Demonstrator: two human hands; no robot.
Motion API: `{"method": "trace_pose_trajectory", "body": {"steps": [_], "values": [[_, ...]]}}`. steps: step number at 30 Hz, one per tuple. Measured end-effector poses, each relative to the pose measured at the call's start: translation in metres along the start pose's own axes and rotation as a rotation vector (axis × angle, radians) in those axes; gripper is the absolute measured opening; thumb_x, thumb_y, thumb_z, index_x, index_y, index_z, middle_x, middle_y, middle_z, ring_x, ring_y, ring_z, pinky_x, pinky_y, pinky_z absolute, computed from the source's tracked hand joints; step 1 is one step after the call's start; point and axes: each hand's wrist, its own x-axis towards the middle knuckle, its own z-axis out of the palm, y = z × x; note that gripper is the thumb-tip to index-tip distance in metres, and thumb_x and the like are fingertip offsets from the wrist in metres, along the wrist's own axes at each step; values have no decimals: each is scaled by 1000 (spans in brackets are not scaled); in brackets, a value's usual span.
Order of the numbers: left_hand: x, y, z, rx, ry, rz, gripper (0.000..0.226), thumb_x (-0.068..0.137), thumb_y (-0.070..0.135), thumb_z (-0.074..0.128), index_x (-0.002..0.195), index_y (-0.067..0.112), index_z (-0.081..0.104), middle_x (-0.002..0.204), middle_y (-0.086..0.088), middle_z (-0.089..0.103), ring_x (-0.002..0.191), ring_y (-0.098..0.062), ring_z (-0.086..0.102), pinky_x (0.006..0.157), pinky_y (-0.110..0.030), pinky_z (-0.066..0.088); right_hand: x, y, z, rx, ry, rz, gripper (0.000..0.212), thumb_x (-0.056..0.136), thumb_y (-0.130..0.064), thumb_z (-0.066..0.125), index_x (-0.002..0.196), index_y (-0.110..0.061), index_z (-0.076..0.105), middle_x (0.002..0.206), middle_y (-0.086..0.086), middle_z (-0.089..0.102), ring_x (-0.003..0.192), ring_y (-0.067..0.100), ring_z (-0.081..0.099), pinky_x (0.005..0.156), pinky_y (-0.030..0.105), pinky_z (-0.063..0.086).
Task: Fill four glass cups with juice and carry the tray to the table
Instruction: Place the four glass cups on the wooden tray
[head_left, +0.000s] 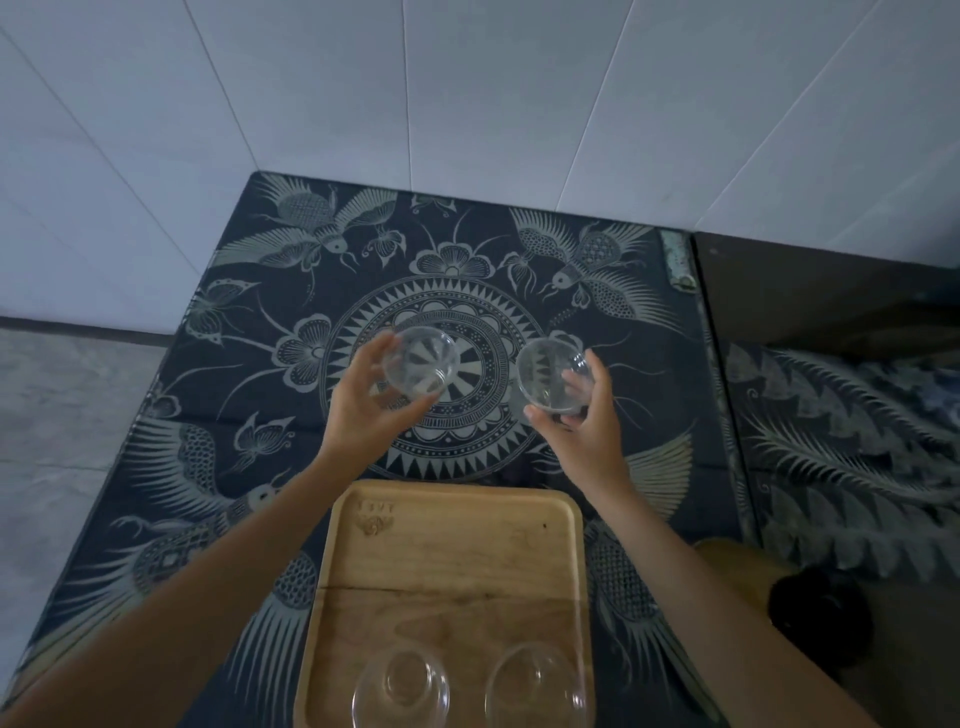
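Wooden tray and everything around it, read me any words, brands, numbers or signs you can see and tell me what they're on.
Wooden tray: a short burned-in mark of about four characters above a small emblem in its far left corner, too small and blurred to read.
Patterned cloth: birds, flowers and a medallion only, no lettering.
Glass cups, both hands, wall tiles: no text visible.

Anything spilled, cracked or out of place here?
Nothing spilled. The tray has a crack line running across its middle. Two empty cups stand on it; the left hand and right hand each hold another cup, tilted.
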Motion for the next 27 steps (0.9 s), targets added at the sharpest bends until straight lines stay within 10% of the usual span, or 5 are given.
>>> {"method": "trace_pose_trajectory", "body": {"steps": [19,23,27], "values": [[-167,-37,-23,107,-108,-73,86,70,21,98,142,41,55,140,25,66,134,3,60,104,-28,55,-145,40,-22,-190,-217,-3,101,78,-46,84,156,-37,22,146,-17,41,135,-6,40,98,13,44],[-174,-43,-22,100,-114,-97,88,71,21,97,131,67,51,142,29,62,133,6,59,102,-19,55,-150,49,-21,-214,-228,-4,101,76,-49,85,156,-37,25,148,-18,40,136,-12,36,110,31,44],[-179,-62,-22,76,-135,-152,92,72,16,97,146,46,51,149,17,61,141,-5,56,112,-36,53,-154,54,-16,-219,-236,16,104,73,-47,87,156,-38,25,155,-13,39,141,2,39,114,43,44]]}}
